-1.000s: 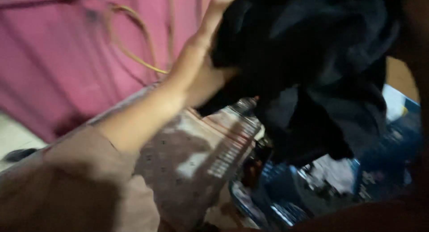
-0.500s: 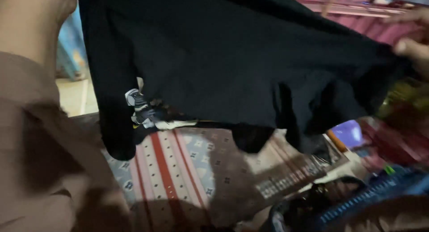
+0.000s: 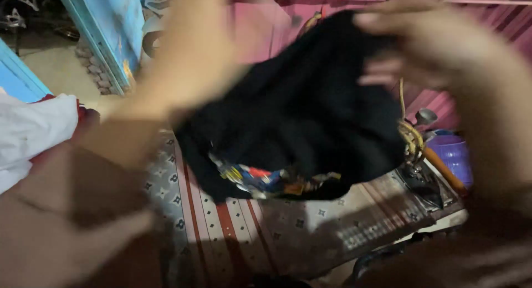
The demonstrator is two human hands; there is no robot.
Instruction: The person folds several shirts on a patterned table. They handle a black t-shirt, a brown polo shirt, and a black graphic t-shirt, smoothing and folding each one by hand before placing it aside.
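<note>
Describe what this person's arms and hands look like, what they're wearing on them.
Both hands are bare, with no gloves. The left hand is heavily motion-blurred, so rings or a watch cannot be ruled out. The left arm shows a loose, plain light-brown sleeve down low, leaving the forearm uncovered. The right hand is also blurred; its fingers show no visible rings, and a similar brownish sleeve appears below.

Left hand (image 3: 194, 49) raised, right hand (image 3: 438, 49) raised, fingers curled (both blurred)

Single head view, close, downward
</note>
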